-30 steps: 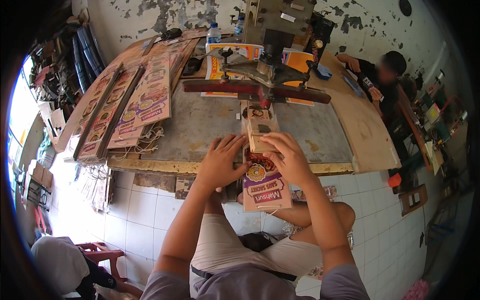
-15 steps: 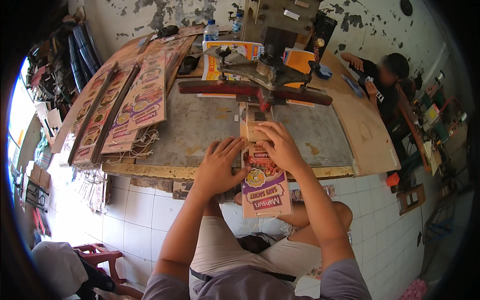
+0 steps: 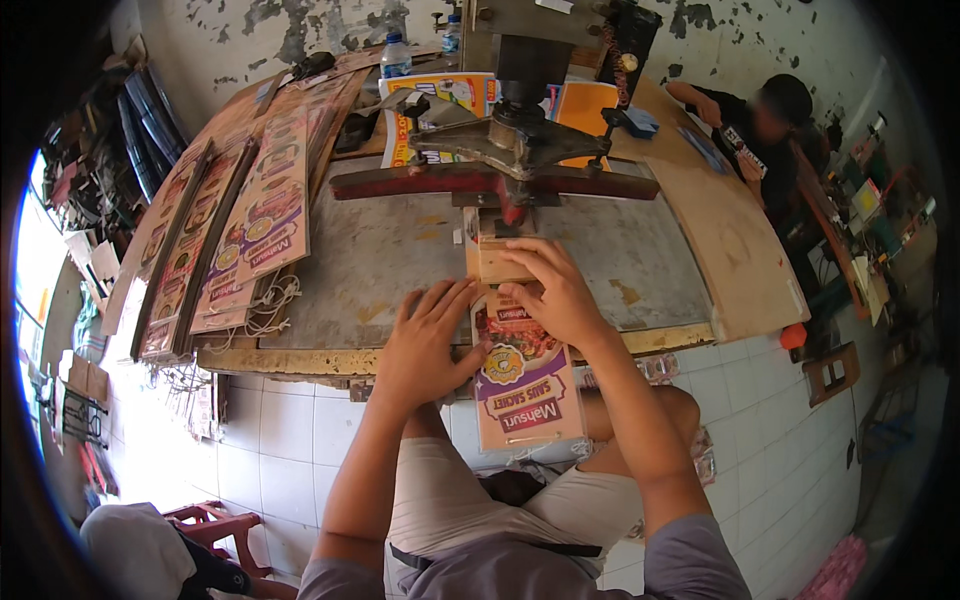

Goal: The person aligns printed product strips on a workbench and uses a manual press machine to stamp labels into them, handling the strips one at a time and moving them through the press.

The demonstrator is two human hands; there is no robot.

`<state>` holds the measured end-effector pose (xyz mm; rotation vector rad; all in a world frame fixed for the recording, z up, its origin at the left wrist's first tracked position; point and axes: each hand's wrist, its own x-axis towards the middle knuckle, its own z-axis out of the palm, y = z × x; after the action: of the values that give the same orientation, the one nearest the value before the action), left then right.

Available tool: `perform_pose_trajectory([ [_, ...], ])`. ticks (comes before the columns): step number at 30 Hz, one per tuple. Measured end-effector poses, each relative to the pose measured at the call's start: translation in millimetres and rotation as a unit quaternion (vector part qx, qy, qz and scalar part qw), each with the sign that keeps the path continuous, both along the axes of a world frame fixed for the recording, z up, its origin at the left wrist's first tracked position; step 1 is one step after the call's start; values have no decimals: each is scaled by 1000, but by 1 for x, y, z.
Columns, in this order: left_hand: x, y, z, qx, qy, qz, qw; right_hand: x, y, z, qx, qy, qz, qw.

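A long printed card strip (image 3: 520, 375), purple, white and red with a round yellow badge, lies over the near edge of the bench (image 3: 370, 260). More such strips (image 3: 250, 225) lie in rows at the left. A yellow-orange printed sheet (image 3: 450, 100) stands behind the press.

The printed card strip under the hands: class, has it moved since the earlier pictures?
Yes. The printed card strip has slid forward, toward the press; less of it overhangs the table edge. Both hands press on it.
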<state>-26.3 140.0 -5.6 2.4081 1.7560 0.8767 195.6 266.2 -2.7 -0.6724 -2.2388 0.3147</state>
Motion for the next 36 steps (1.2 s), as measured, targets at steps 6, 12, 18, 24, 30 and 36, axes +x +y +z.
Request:
perform_pose_trajectory([
  [6, 3, 1, 4, -12, -13, 0, 1000, 20, 15, 2, -13, 88, -87, 992],
  [12, 2, 2, 2, -4, -4, -5, 1000, 30, 30, -15, 22, 57, -127, 990],
  [18, 1, 4, 4, -10, -16, -18, 1000, 30, 14, -7, 14, 86, -93, 992],
  [24, 6, 6, 11, -27, -36, -3, 999, 28, 5, -1, 56, 22, -55, 997],
  [30, 15, 6, 12, -24, -33, 23, 999, 28, 4, -1, 15, 12, -51, 999],
  [36, 17, 8, 10, 0, 1, 21, 1000, 27, 7, -5, 37, 11, -57, 998],
])
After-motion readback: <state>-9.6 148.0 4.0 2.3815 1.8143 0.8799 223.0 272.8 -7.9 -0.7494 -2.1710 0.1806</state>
